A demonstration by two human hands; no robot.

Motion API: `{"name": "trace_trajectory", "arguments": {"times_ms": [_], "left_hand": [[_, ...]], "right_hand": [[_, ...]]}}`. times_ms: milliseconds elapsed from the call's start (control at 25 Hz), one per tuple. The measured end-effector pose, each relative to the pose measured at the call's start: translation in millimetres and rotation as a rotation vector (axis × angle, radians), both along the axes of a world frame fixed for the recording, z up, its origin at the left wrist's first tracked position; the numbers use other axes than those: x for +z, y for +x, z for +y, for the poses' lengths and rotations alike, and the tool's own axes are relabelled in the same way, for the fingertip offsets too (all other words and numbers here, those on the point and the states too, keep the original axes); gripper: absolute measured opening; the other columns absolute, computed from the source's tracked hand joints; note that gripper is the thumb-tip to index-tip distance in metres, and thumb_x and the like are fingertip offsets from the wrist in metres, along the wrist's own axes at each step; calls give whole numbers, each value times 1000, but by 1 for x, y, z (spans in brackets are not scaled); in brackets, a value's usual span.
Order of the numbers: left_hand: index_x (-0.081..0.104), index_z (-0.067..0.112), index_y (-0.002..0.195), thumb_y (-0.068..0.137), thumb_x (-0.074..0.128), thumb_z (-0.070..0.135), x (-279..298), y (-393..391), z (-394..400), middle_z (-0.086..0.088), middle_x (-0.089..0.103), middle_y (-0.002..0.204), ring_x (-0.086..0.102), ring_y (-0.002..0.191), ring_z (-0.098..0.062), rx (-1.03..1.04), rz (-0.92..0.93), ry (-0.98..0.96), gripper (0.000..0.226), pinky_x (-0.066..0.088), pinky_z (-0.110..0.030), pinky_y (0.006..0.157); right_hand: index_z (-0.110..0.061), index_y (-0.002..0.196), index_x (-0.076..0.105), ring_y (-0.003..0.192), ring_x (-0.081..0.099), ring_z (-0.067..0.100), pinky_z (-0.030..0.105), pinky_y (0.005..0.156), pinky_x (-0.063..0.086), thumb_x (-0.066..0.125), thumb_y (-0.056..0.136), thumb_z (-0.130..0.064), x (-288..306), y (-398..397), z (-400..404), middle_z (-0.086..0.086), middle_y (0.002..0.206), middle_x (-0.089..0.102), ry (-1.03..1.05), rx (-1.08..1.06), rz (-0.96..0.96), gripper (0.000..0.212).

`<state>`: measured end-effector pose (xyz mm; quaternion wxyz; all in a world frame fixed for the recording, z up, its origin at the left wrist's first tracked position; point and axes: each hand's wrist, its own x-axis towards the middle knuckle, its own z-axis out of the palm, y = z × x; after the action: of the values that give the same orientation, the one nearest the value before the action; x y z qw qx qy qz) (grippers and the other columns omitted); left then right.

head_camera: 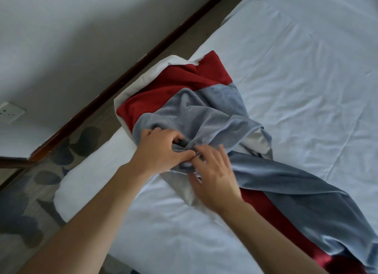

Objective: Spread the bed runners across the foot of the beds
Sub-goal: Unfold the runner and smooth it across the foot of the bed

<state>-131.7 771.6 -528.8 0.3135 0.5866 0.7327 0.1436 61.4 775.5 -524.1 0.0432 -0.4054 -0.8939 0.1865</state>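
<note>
A: Where is the bed runner (204, 118) now?

B: It lies bunched and twisted on the white sheet of the bed (296, 79), near the mattress edge on the wall side. It is a red and grey-blue band with a pale lining showing at the folds. One end is heaped at the edge, and the rest trails toward the lower right, out of view.

A: And the hands?

B: The left hand (161, 149) has its fingers curled into a fold of the grey-blue cloth and grips it. The right hand (212, 175) lies just beside it on the same bunch, fingers fairly straight and spread. It touches the fabric more than it holds it, though blur makes the fingertips hard to read.

A: Which way does the runner run?

B: Its long axis goes diagonally in the head view, from the heap at upper left down to lower right. A twist sits about where the hands meet.

A: So how should this step be done well?

B: I would undo the twist first. Hold one fold and flip the other side so the coloured face is up. Then take an edge in each hand and draw them apart along the length, smoothing it flat.
</note>
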Motion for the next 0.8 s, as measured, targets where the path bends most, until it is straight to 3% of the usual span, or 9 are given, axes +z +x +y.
{"name": "trace_trajectory", "arguments": {"times_ms": [160,240,360,440,560,600,680,720,800], "left_hand": [[63,37,105,63,51,85,-3,32,5,18,64,93,55,95,-11,-141,250,96,65,31,-36,90],[58,30,117,67,59,75,-5,55,7,11,64,99,57,96,-17,-249,393,98,68,32,-38,91],[57,24,109,89,60,38,-10,76,16,5,63,95,58,93,-20,-307,491,111,25,33,-38,94],[59,23,97,93,53,26,-5,60,33,2,63,89,61,88,-23,-160,447,165,8,38,-40,87],[62,18,96,90,50,18,6,5,64,-7,66,91,62,87,-34,324,363,221,14,44,-46,83],[62,16,100,90,49,17,8,-11,73,-10,66,97,61,92,-36,420,344,193,16,43,-49,88],[59,16,115,88,53,15,7,-18,89,-13,63,115,58,109,-39,412,400,142,28,38,-54,97],[55,16,124,85,57,14,6,-5,96,-13,60,124,54,117,-38,311,424,161,40,36,-55,101],[48,20,135,77,65,22,7,42,107,-9,53,137,48,127,-33,-43,365,274,60,30,-55,108]], "right_hand": [[-12,130,58,133,46,28,52,120,23,71,80,-14,-4,50,36,7,136,56,66,-231,-107,51],[-11,137,53,135,42,27,48,120,19,70,82,-15,-8,64,51,7,140,53,69,-279,-153,57],[-17,144,46,140,35,30,50,122,15,68,85,-18,-14,73,69,10,147,44,107,-261,-211,63],[-20,147,39,142,31,31,53,122,14,70,85,-19,-16,80,84,11,149,39,120,-284,-218,70],[-17,150,31,141,31,31,55,121,15,70,83,-23,-21,105,103,9,147,41,53,-396,-311,78],[-17,149,33,139,33,31,54,121,13,69,83,-24,-24,118,105,8,144,44,5,-427,-378,75],[-17,129,55,131,41,29,54,121,11,61,87,-23,-27,143,100,6,126,59,-57,-457,-452,43],[-16,111,64,122,48,30,55,121,12,57,89,-21,-28,153,92,6,110,65,-58,-467,-447,23],[-14,87,67,101,58,32,57,119,19,58,88,-14,-29,168,71,5,85,65,-12,-478,-377,9]]}}
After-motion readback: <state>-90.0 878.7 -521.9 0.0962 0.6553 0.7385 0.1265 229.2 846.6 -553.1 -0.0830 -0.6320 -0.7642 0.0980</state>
